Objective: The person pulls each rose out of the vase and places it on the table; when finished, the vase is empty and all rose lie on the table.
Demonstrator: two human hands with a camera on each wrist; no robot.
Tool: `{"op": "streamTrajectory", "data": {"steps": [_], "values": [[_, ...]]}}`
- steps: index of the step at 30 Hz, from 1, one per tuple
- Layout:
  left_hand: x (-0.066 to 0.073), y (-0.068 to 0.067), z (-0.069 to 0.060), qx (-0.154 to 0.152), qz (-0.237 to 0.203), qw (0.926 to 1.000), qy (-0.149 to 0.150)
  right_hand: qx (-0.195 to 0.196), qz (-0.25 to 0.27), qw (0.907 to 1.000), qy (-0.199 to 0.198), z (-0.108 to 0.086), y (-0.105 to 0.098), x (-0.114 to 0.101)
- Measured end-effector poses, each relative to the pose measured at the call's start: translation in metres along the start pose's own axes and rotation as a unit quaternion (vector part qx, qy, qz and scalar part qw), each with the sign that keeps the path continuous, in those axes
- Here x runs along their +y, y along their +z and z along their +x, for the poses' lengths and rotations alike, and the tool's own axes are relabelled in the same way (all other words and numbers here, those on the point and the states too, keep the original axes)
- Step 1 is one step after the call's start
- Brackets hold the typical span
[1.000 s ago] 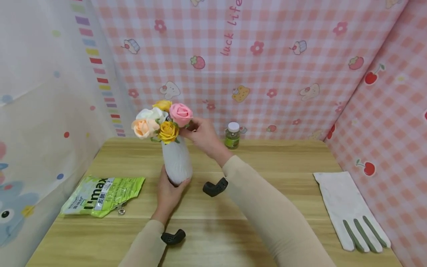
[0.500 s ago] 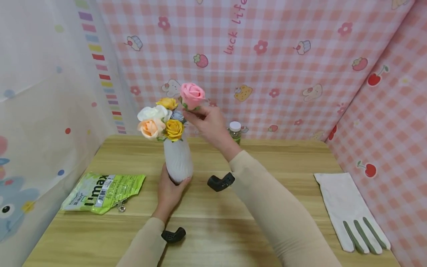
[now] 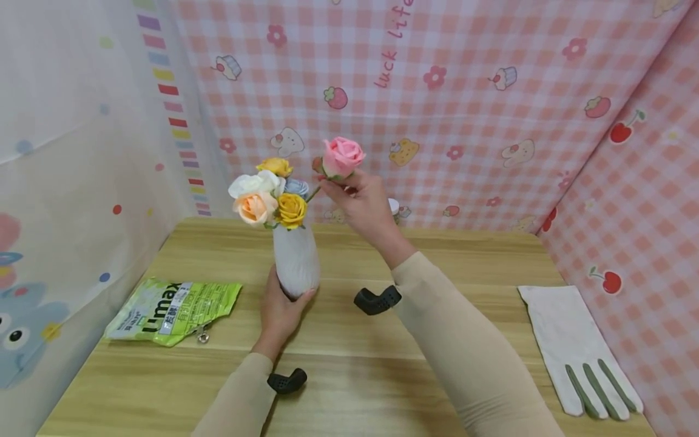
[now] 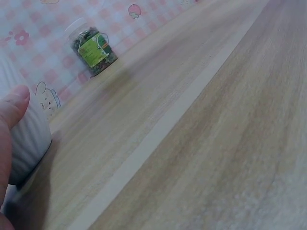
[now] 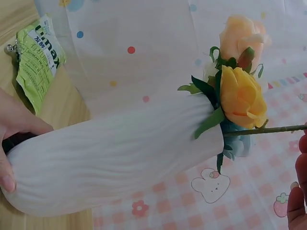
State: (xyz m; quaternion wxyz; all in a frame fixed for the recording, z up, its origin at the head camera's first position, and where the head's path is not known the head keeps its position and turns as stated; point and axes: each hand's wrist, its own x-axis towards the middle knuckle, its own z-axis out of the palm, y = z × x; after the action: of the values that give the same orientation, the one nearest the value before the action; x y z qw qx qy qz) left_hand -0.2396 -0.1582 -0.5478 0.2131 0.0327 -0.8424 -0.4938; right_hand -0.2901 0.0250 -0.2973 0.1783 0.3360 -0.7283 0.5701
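A ribbed white vase (image 3: 297, 258) stands on the table, and my left hand (image 3: 281, 312) grips it low down, thumb and fingers curled round its base. From its mouth rise a peach rose (image 3: 254, 208), a white flower (image 3: 252, 184), yellow roses (image 3: 292, 210) and a blue-grey flower (image 3: 297, 187). Up and to the right, my right hand (image 3: 368, 206) pinches a pink rose (image 3: 343, 157) just under its bloom. In the right wrist view the pink rose's green stem (image 5: 273, 130) still reaches into the vase mouth; its lower end is hidden inside.
A green and white bag (image 3: 175, 311) lies at the left with a small metal clip (image 3: 202, 335). White gloves with green fingers (image 3: 579, 349) lie at the right edge. Behind my right hand stands a white-lidded jar (image 4: 93, 50), mostly hidden in the head view. Patterned cloth walls surround the table.
My right hand has drawn the pink rose up and to the right, from among the other flowers, exposing its stem. My left hand keeps its hold on the vase.
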Motion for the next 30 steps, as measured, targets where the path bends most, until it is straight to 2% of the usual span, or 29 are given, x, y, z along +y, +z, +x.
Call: {"op": "streamTrajectory", "data": {"steps": [5,12,15,18,22,24,26,30], "values": [[0.003,-0.001,-0.001,-0.007,0.003,0.9999,-0.008,0.021,0.031,0.9993,0.004,0.001,0.005,0.012],[0.002,0.0,-0.002,-0.01,0.014,0.9998,-0.009,0.108,0.057,0.9924,-0.013,-0.003,-0.006,0.011],[0.0,0.0,-0.003,-0.007,0.022,0.9997,-0.009,0.14,0.087,0.9863,-0.001,-0.011,-0.018,0.019],[-0.001,0.0,-0.002,-0.003,0.021,0.9998,-0.003,0.183,0.126,0.975,0.015,-0.019,-0.032,0.023],[-0.001,-0.001,-0.003,0.0,0.015,0.9998,0.01,0.244,0.158,0.9563,0.032,-0.03,-0.056,0.025],[-0.001,0.0,-0.003,0.0,0.011,0.9998,0.016,0.279,0.187,0.9412,0.039,-0.036,-0.069,0.027],[-0.002,0.0,-0.003,0.0,0.005,0.9998,0.02,0.31,0.227,0.9223,0.041,-0.045,-0.085,0.03],[-0.002,0.0,-0.002,-0.001,-0.004,0.9998,0.018,0.354,0.345,0.8681,0.046,-0.071,-0.12,0.04]]}}
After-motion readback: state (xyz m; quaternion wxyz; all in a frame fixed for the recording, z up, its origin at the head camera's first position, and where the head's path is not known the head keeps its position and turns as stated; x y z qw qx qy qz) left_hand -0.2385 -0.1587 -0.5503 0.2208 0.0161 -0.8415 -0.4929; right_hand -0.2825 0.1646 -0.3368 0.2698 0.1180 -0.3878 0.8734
